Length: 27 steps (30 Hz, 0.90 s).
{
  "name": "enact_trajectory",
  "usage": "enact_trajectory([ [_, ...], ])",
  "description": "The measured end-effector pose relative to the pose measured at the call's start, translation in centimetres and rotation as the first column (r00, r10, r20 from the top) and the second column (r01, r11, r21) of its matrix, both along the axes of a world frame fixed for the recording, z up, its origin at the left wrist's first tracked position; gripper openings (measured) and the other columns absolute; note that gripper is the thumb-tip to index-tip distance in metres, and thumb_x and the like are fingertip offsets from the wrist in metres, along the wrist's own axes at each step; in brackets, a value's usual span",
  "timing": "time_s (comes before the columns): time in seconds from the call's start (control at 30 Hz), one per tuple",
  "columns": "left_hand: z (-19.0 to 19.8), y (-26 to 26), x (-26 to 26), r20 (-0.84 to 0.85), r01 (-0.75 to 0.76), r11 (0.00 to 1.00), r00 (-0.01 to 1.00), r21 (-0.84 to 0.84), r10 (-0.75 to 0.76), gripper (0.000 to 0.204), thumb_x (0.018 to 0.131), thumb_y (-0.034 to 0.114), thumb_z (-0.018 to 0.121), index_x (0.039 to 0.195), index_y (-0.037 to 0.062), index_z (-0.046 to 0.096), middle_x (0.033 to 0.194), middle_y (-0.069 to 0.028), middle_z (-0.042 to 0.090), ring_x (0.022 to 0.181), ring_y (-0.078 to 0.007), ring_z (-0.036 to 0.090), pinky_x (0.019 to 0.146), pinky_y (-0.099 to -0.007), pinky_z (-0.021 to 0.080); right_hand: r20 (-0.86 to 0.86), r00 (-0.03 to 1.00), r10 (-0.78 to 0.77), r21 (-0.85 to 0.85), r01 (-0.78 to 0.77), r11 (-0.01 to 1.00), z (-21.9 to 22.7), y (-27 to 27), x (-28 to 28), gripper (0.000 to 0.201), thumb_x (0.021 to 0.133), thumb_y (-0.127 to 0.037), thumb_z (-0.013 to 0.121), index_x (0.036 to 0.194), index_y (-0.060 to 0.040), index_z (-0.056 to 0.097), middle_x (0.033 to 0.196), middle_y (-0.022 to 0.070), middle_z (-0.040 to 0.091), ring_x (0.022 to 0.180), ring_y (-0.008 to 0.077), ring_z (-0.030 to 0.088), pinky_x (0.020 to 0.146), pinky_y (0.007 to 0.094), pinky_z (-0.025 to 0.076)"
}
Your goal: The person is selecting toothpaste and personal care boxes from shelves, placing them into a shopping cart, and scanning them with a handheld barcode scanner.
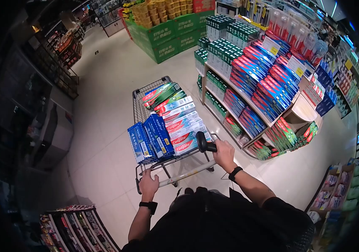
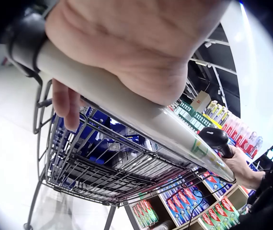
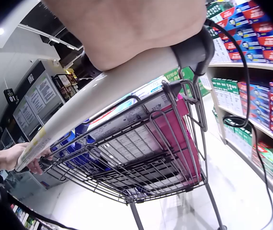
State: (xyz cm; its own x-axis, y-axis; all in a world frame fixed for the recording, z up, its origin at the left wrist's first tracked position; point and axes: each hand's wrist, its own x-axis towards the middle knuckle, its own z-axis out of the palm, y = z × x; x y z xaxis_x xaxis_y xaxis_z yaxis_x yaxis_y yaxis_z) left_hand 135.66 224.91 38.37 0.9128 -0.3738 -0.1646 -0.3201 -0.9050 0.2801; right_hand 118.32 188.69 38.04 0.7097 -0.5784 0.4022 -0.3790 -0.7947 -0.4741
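Observation:
In the head view, my left hand (image 1: 148, 185) grips the left part of the shopping cart's pale handle bar (image 1: 188, 173). Its heel rests on the bar in the left wrist view, with fingertips (image 2: 71, 108) hanging past the far side. At the right end of the bar, my right hand (image 1: 224, 154) holds a black device (image 1: 202, 143) shaped like a handheld scanner. The wire cart (image 1: 137, 103) carries blue packs (image 1: 158, 136), Colgate toothpaste boxes (image 1: 183, 138) and green-and-red boxes (image 1: 167, 94). My right fingers are mostly hidden in the right wrist view.
A stepped shelf (image 1: 234, 90) of toothpaste boxes stands close on the cart's right. Green cartons (image 1: 167, 42) topped with yellow tubs are ahead. Pale tiled floor (image 1: 99, 105) lies left of the cart, with a low rack (image 1: 78, 229) near the front left. A black cable (image 3: 246, 91) hangs at right.

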Motion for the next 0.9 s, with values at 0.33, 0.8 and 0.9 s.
enact_trajectory([
  [0.33,0.0,-4.6,11.8,0.023,0.017,0.999,1.0,-0.032,-0.017,0.053,0.094,0.032,0.067,0.143,0.0124,0.065,0.145,-0.016,0.065,0.116,-0.0412,0.073,0.098,-0.0529,0.058,-0.013,1.0,-0.019,-0.036,0.018,0.999,-1.0,-3.6,9.9,0.023,0.081,-0.01,0.078,0.096,-0.0086,0.061,0.091,0.0105,0.069,0.087,0.0363,0.066,0.075,0.0518,0.054],
  [0.8,0.2,-11.8,30.0,-0.042,0.127,0.988,0.99,-0.093,-0.131,0.058,0.094,0.034,0.068,0.144,0.0056,0.059,0.151,-0.0189,0.058,0.114,-0.0425,0.073,0.092,-0.0555,0.059,-0.042,0.998,-0.04,-0.052,0.038,0.998,-1.9,-11.5,24.2,0.021,0.079,-0.014,0.077,0.096,-0.0082,0.067,0.084,0.0165,0.067,0.08,0.0411,0.067,0.07,0.0528,0.053],
  [0.9,1.7,-13.5,35.9,-0.032,0.14,0.987,0.989,-0.074,-0.143,0.059,0.094,0.035,0.068,0.144,0.0049,0.059,0.151,-0.0194,0.058,0.113,-0.0433,0.073,0.092,-0.0554,0.06,0.007,1.0,-0.014,-0.072,0.015,0.997,-1.6,-13.2,29.7,0.021,0.077,-0.014,0.076,0.096,-0.0099,0.067,0.084,0.0147,0.067,0.081,0.0389,0.067,0.071,0.051,0.053],
])
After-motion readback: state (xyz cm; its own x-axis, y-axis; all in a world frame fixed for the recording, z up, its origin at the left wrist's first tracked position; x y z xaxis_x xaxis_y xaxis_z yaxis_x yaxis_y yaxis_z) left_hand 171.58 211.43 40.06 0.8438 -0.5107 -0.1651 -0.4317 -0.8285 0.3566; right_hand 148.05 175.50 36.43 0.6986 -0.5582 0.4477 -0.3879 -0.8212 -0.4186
